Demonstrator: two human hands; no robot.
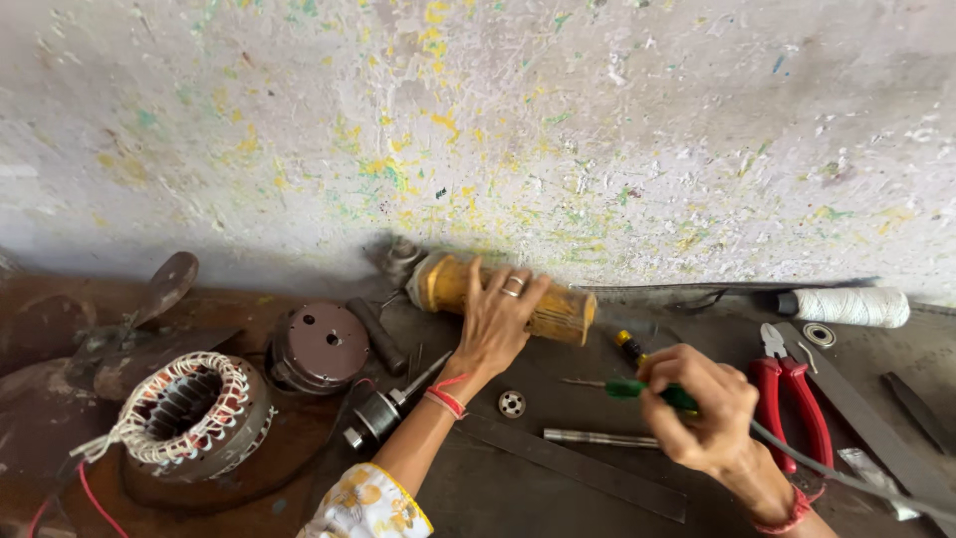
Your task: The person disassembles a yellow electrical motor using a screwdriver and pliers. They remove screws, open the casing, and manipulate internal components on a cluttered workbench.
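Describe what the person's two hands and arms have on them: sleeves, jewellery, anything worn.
Left hand: two rings on one finger, red thread and a red bangle at the wrist. Higher up the arm, a short white sleeve with yellow flower print and a yellow hem. Right hand: bare fingers, a red bangle at the wrist; no sleeve shows on that arm.

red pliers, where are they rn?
Head view, right side of the bench: the red-handled pliers lie just right of the right hand, below the spool of white thread.
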